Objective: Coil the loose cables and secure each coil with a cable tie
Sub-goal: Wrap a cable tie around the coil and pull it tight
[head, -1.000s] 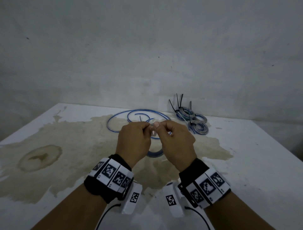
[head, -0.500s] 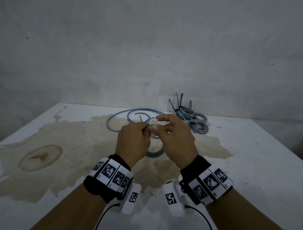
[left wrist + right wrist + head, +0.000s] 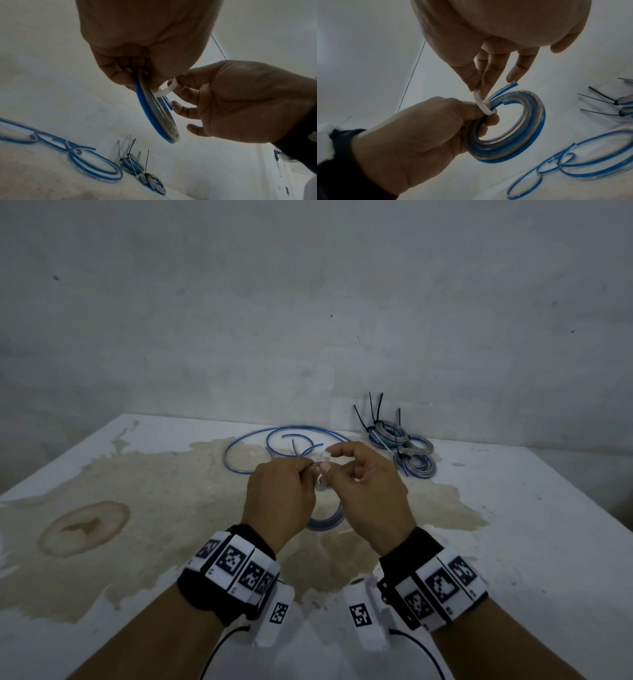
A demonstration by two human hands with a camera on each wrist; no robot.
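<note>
My left hand (image 3: pixel 279 494) grips a tight coil of clear-and-blue cable (image 3: pixel 513 138) above the table, and the coil's lower arc (image 3: pixel 327 522) shows below both hands. A white cable tie (image 3: pixel 482 104) loops over the coil's top edge. My right hand (image 3: pixel 366 491) pinches the tie's free end between thumb and finger, while its other fingers hang spread. In the left wrist view the white tie (image 3: pixel 165 88) curves off the coil (image 3: pixel 156 113) toward the right hand (image 3: pixel 231 102).
A loose blue cable (image 3: pixel 274 445) lies in open loops at the back of the stained white table (image 3: pixel 102 508). Tied coils with black cable ties (image 3: pixel 400 446) sit at the back right by the wall. Loose cable (image 3: pixel 573 162) lies below the held coil.
My right hand has lifted its index finger and spread its fingers, shifting its pinch on the tie. The left hand and coil stay almost still.
</note>
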